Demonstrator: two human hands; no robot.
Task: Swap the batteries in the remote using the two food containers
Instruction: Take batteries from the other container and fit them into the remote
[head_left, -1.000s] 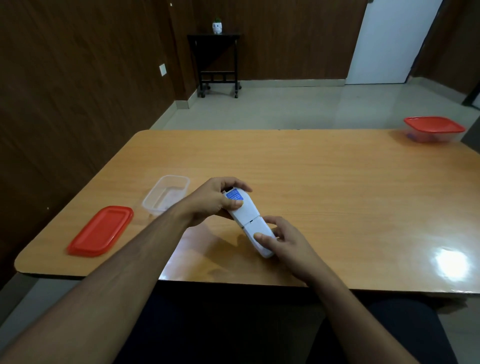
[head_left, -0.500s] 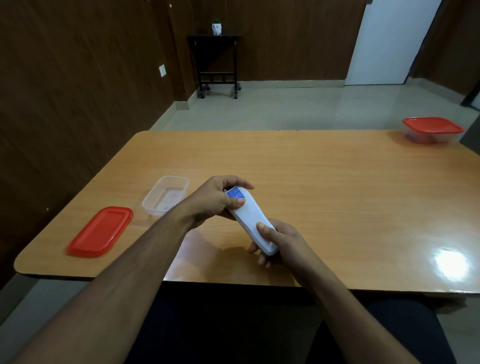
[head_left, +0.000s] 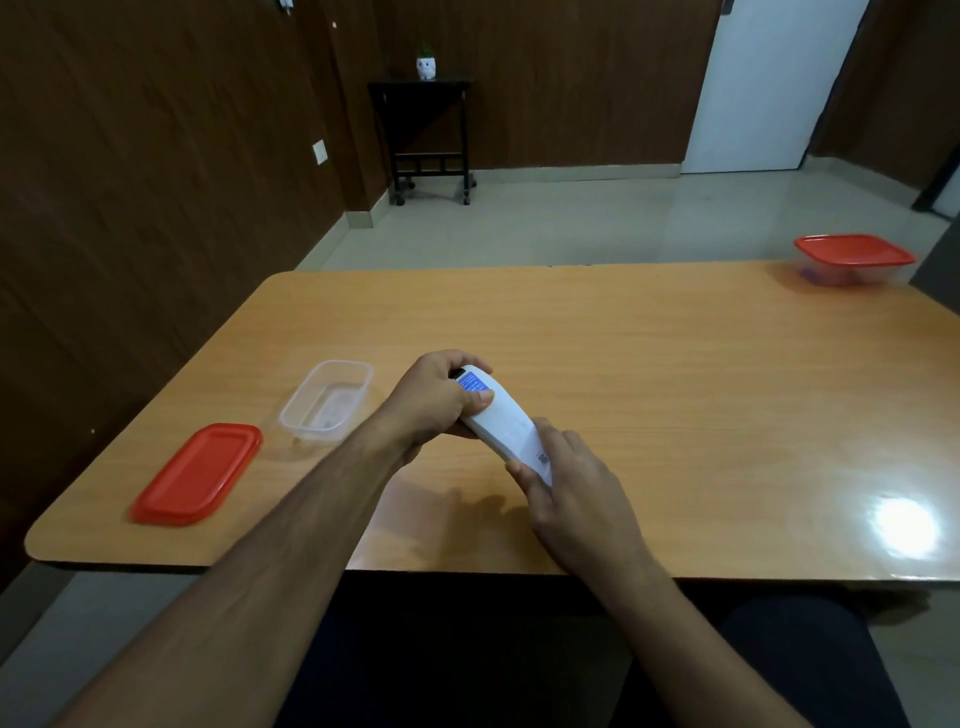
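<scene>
A white remote (head_left: 503, 422) with a blue label near its top is held back side up, just above the wooden table (head_left: 649, 374). My left hand (head_left: 434, 402) grips its upper end, thumb beside the label. My right hand (head_left: 569, 491) wraps its lower end. An open clear food container (head_left: 328, 401) stands left of my hands, and its red lid (head_left: 197, 474) lies flat further left. A second clear container with a red lid on (head_left: 852, 258) sits at the far right corner; its contents are not clear.
The table's near edge runs just under my forearms. A bright light reflection (head_left: 904, 527) shows on the table at the right. Beyond the table are a tiled floor, a black side table (head_left: 426, 135) with a small pot, and a white door (head_left: 769, 83).
My right hand has slid from resting on the remote's lower back to wrapping around its lower end. The remote has lifted and tilted a little. My left hand keeps its grip.
</scene>
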